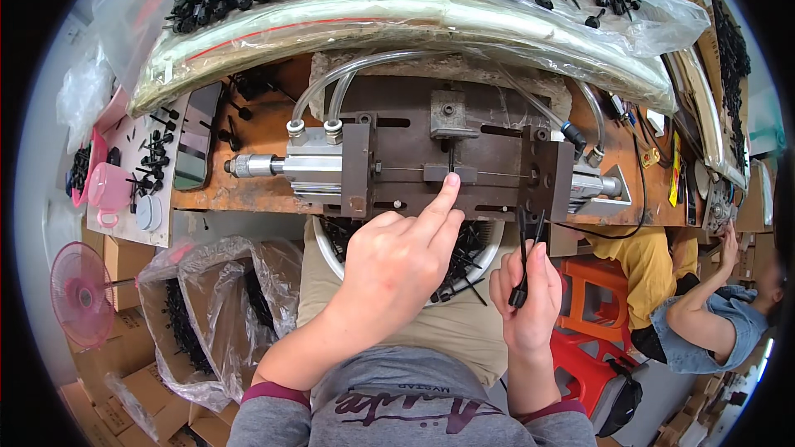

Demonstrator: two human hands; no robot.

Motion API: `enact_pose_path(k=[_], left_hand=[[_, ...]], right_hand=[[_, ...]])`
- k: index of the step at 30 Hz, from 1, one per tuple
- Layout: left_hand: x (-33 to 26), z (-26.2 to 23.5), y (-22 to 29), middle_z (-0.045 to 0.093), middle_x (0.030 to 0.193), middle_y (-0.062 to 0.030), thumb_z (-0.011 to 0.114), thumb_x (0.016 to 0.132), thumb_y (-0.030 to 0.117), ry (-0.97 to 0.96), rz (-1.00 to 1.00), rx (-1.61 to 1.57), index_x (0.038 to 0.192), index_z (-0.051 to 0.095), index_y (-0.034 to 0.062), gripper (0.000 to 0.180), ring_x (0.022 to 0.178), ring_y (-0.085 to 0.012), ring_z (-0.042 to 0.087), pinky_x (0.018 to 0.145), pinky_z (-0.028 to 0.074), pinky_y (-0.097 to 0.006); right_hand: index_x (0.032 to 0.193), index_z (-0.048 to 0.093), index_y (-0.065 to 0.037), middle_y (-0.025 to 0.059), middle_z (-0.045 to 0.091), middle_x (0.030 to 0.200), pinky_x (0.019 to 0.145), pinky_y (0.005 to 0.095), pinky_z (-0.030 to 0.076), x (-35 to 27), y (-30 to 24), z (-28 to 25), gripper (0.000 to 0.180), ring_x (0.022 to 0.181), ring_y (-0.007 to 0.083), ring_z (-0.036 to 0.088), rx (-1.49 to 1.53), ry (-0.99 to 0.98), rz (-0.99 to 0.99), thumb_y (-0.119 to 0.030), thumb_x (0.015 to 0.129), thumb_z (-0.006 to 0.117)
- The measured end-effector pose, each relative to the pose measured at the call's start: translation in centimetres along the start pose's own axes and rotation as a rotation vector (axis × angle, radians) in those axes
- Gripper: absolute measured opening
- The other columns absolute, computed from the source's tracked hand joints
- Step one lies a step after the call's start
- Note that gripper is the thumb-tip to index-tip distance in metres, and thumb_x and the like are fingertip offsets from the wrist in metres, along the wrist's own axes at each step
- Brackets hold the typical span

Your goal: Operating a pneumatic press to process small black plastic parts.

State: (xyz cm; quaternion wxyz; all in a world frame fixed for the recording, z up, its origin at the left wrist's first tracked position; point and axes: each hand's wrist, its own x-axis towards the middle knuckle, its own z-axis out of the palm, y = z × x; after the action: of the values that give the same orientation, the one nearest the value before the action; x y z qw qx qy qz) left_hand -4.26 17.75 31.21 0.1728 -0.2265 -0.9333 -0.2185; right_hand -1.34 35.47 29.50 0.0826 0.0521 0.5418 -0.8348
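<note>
My left hand [399, 263] reaches up with its forefinger stretched out, the tip touching the dark slot block [450, 172] at the middle of a metal press fixture [389, 161] with air cylinders on both sides. My right hand [527, 298] is lower right, closed on a thin black plastic part [522, 269] that sticks up between the fingers. A round basin [489, 258] of several black plastic parts sits on my lap under both hands.
A clear plastic sheet [348, 21] with heaps of black parts lies behind the fixture. At left are a pink cup [106, 190], a pink fan [80, 294], a bag of black parts [199, 314] and cardboard boxes. Another person [704, 314] sits at right by red stools [592, 306].
</note>
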Motion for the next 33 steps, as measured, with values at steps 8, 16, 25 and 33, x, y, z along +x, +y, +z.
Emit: enact_pose_path(k=[8, 16, 25, 33], left_hand=[[-0.8, -1.2, 0.7, 0.07, 0.098, -0.0081, 0.078, 0.07, 0.018, 0.078, 0.133, -0.298, 0.093, 0.069, 0.0053, 0.028, 0.066, -0.0146, 0.064, 0.055, 0.048, -0.025], [-2.2, 0.0, 1.7, 0.065, 0.086, -0.0089, 0.077, 0.067, 0.006, 0.116, 0.194, -0.523, 0.097, 0.068, 0.0003, 0.032, 0.069, -0.0197, 0.065, 0.057, 0.053, -0.028], [-3.9, -0.9, 2.0, 0.066, 0.102, -0.0118, 0.081, 0.062, 0.005, 0.063, 0.031, -0.744, 0.096, 0.072, 0.0022, 0.035, 0.075, -0.0171, 0.067, 0.063, 0.056, -0.026], [-3.9, -1.2, 1.0, 0.066, 0.112, -0.0148, 0.079, 0.061, 0.007, 0.071, 0.208, -0.625, 0.09, 0.072, 0.0008, 0.031, 0.078, -0.0214, 0.068, 0.066, 0.057, -0.028]], right_hand=[[0.078, 0.048, -0.007, -0.0032, 0.046, 0.067, 0.046, 0.0193, 0.028, -0.2, 0.5, 0.0, 0.034, 0.054, 0.0025, 0.038, -0.162, 0.076, -0.046, -0.03, 0.102, 0.044], [0.086, 0.044, -0.008, -0.0039, 0.041, 0.067, 0.051, 0.0195, 0.028, 0.0, 1.2, 1.9, 0.034, 0.058, 0.0035, 0.035, -0.167, -0.052, 0.015, -0.034, 0.104, 0.033], [0.102, 0.047, -0.006, 0.0034, 0.045, 0.071, 0.057, 0.0251, 0.041, 0.6, 0.2, 2.4, 0.018, 0.063, 0.0127, 0.047, 0.142, 0.078, -0.002, -0.023, 0.101, 0.041], [0.106, 0.053, -0.001, -0.0046, 0.04, 0.059, 0.05, 0.0217, 0.026, 0.6, -0.2, 1.1, 0.022, 0.053, 0.0035, 0.032, 0.216, -0.21, 0.063, -0.019, 0.1, 0.043]])
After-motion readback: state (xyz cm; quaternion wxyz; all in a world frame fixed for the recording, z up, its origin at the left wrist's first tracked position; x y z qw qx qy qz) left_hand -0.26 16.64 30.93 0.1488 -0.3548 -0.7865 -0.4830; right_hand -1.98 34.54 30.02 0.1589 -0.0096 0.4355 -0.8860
